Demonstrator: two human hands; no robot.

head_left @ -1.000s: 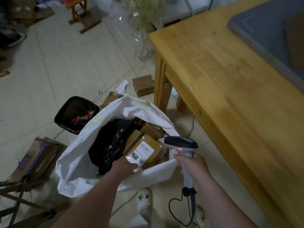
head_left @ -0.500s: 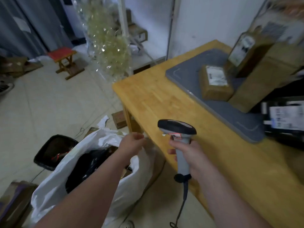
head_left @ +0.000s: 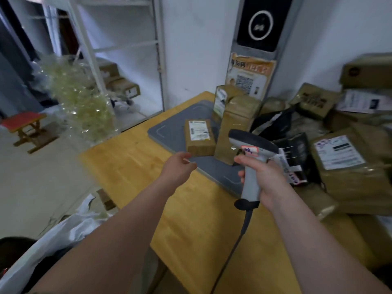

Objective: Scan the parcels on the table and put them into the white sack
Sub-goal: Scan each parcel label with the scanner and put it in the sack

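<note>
My right hand (head_left: 263, 177) grips the handle of a grey barcode scanner (head_left: 251, 145) above the wooden table (head_left: 191, 219). My left hand (head_left: 180, 166) hovers empty with relaxed fingers, just short of a small brown parcel (head_left: 199, 136) lying label-up on a grey mat (head_left: 167, 132). A taller brown parcel (head_left: 233, 132) stands right of it. Several more taped parcels (head_left: 343, 166) and a black bag (head_left: 273, 122) are heaped at the right. The white sack (head_left: 53, 247) shows at the lower left beside the table.
A white shelf frame (head_left: 118, 45) with boxes stands at the back left. A red-topped stool (head_left: 25, 128) and a clear plastic bundle (head_left: 80, 102) sit on the floor. A grey pillar with a QR poster (head_left: 248, 77) rises behind the table. The scanner cable (head_left: 237, 242) hangs down.
My left hand has left the sack and risen over the table toward the small parcel. The view swung up from the floor to the table, and my right hand moved the scanner forward.
</note>
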